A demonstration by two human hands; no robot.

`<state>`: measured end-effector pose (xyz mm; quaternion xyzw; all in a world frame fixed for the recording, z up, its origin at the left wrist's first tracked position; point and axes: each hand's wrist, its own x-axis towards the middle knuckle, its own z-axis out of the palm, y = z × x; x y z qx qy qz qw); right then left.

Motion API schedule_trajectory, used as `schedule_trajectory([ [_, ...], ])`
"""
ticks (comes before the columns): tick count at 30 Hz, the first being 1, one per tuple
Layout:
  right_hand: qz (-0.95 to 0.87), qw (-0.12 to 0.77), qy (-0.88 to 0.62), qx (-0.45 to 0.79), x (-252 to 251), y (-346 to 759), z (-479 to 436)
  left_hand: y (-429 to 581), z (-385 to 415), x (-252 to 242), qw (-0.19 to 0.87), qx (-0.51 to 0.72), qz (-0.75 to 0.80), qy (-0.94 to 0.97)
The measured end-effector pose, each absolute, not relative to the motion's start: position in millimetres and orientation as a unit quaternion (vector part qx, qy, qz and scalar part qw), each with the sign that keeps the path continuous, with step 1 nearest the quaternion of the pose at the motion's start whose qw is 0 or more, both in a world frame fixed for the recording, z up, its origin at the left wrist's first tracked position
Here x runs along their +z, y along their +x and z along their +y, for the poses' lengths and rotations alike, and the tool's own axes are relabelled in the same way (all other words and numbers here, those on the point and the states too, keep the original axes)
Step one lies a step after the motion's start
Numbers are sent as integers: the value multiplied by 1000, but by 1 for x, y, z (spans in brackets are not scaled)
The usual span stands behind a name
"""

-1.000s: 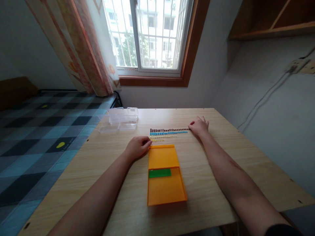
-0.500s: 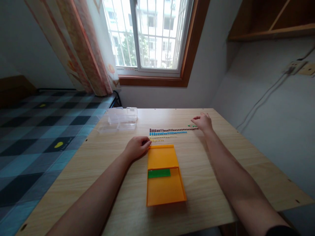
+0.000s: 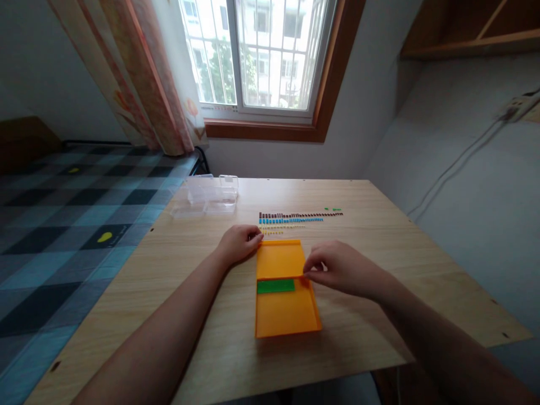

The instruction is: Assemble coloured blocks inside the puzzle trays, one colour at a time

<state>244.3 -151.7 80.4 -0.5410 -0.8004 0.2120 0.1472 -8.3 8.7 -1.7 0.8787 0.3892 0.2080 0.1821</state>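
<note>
While 1 strip (image 3: 275, 286) is green, its case (image 3: 288, 314) is orange.

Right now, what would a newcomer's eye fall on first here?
Likely the open orange case on the wooden table, with a green strip in its near half and the right hand at its right edge. Next, beyond it, the rows of tiny brown, blue and yellow pieces, then the bright barred window behind the table.

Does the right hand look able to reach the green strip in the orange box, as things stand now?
Probably yes: the right hand is at the side of the orange box, close to the green strip, and nothing visible lies on the strip.
</note>
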Motion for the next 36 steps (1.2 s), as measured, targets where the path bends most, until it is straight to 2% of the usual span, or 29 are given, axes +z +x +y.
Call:
schedule_trajectory([
  [5,-795,91,-570,185,51,224,-170,-8,7,0,184,209,388,879],
  [14,-813,44,-570,106,38,221,-171,-7,3,4,194,200,390,878],
  [22,-822,82,-552,112,48,233,-175,-6,5,2,185,184,395,881],
  [36,-839,79,-527,110,42,232,-178,-6,5,1,182,181,394,882],
])
